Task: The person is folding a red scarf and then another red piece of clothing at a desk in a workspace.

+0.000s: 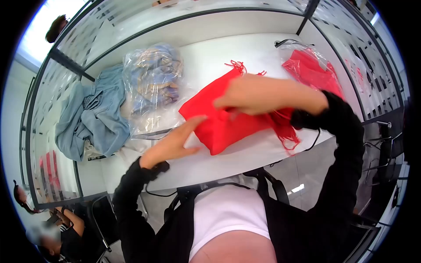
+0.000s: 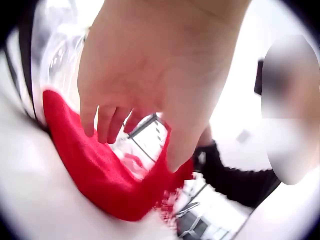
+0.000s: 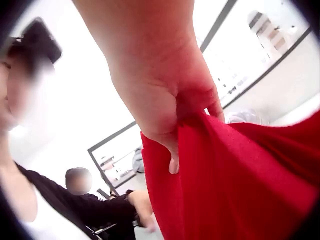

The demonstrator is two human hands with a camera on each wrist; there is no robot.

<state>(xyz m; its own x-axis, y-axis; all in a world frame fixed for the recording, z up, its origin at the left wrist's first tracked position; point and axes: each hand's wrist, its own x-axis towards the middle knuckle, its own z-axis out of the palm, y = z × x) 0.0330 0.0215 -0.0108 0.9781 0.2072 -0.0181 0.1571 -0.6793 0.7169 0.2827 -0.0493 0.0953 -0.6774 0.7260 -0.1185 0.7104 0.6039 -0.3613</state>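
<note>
A red scarf (image 1: 228, 133) with tasselled fringe lies folded on the white table. My right hand (image 1: 254, 94) reaches over it and grips the cloth; in the right wrist view the raised cloth (image 3: 210, 170) hangs in folds between thumb and fingers. At the scarf's left side is my left hand (image 1: 173, 142), thumb and fingers spread apart. The left wrist view shows the left hand (image 2: 145, 65) with its fingers extended over the red cloth (image 2: 100, 170), not curled around it.
To the left lie a light blue denim garment (image 1: 103, 114) and a patterned cloth in a clear plastic bag (image 1: 153, 83). Another clear bag with red cloth (image 1: 307, 68) sits at the back right. Framed clear panels (image 1: 364, 65) border the table (image 1: 206, 50). Another person (image 1: 66, 228) is at lower left.
</note>
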